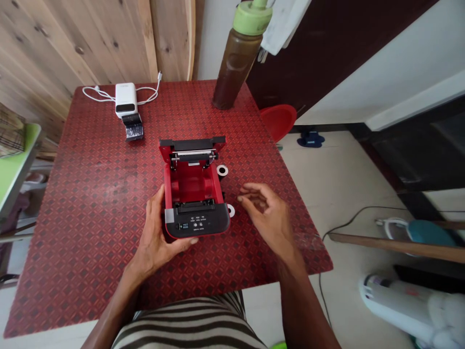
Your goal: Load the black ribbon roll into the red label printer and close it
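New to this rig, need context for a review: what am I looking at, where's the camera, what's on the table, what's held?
No robot here: a person works with two bare hands. The single picture comes from a camera worn on that person's head, looking forward and down, so the forearms enter from the bottom.

On the red patterned table is a red-and-black printer, open with its lid raised. The left hand grips its left side, thumb along the front edge. The right hand is half-open to its right and appears to hold nothing.

Beside the printer's right side are two small white-ended rolls, one farther, one nearer. Toward the back are a white device and a green-capped bottle.
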`<state>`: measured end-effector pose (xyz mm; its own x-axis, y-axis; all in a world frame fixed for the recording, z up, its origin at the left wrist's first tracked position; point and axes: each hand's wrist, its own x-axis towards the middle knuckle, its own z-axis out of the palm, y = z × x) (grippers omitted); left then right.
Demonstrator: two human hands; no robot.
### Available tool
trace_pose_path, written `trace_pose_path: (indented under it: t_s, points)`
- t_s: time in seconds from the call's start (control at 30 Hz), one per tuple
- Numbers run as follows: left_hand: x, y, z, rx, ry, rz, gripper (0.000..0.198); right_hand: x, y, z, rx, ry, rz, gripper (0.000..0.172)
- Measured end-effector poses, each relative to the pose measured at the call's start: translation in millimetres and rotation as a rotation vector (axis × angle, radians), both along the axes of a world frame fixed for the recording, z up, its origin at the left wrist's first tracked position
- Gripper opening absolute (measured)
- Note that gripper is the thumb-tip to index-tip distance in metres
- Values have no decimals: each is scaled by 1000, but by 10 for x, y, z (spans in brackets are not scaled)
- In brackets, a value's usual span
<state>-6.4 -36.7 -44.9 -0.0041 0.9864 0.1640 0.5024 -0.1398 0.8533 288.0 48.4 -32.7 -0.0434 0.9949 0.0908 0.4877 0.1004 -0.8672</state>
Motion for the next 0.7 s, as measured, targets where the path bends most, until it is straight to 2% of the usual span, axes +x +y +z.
trace_pose_path:
  t_s: [0.13, 0.27, 0.53, 0.7]
  points:
    - [1, 10, 10, 7, 5, 5, 128, -9, -355, -6, -94, 44, 102, 31]
    - [-4, 9, 16, -12, -2, 3, 129, -153, -458, -78, -24, -5, 126, 44]
    - [-18, -1, 39, -21, 1, 0, 125, -359, -480, -181, 24, 27, 5, 22]
    - [-19, 2, 26, -10, 26, -8, 122, -328, -520, -184, -25, 139, -72, 28]
